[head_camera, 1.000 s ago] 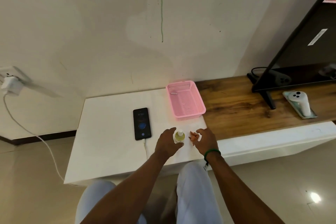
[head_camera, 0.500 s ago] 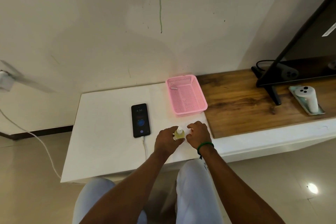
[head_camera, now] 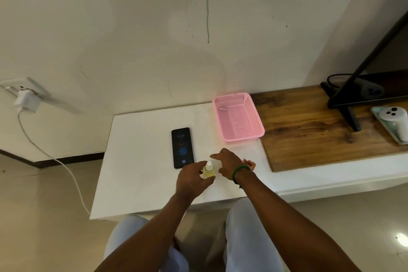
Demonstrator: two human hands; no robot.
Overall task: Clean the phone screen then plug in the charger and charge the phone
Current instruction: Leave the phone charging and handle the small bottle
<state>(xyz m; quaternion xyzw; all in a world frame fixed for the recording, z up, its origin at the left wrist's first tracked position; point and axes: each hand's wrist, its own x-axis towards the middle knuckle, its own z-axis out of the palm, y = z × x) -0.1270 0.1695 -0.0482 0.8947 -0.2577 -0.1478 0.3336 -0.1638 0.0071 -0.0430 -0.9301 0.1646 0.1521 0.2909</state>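
The black phone [head_camera: 182, 147] lies face up on the white table [head_camera: 136, 161] with its screen lit. My left hand [head_camera: 194, 180] is wrapped around a small spray bottle [head_camera: 208, 171] of yellow liquid, upright just right of the phone's near end. My right hand [head_camera: 229, 164], with a green band at the wrist, hovers beside the bottle with fingers spread and holds nothing. An orange cloth [head_camera: 250, 164] lies on the table by that wrist. The white charger [head_camera: 25, 100] sits in the wall socket at left. Its cable [head_camera: 55, 159] drops toward the table's front edge, where its end is hidden.
A pink basket [head_camera: 238, 117] stands behind my hands at the table's back right. A wooden board [head_camera: 309, 128] lies to its right. On the board are a TV stand [head_camera: 351, 115] and a white controller [head_camera: 393, 117] on a tray.
My right hand has come off the bottle's top and spread its fingers, and the orange cloth now lies by the wrist. My left hand still holds the bottle.
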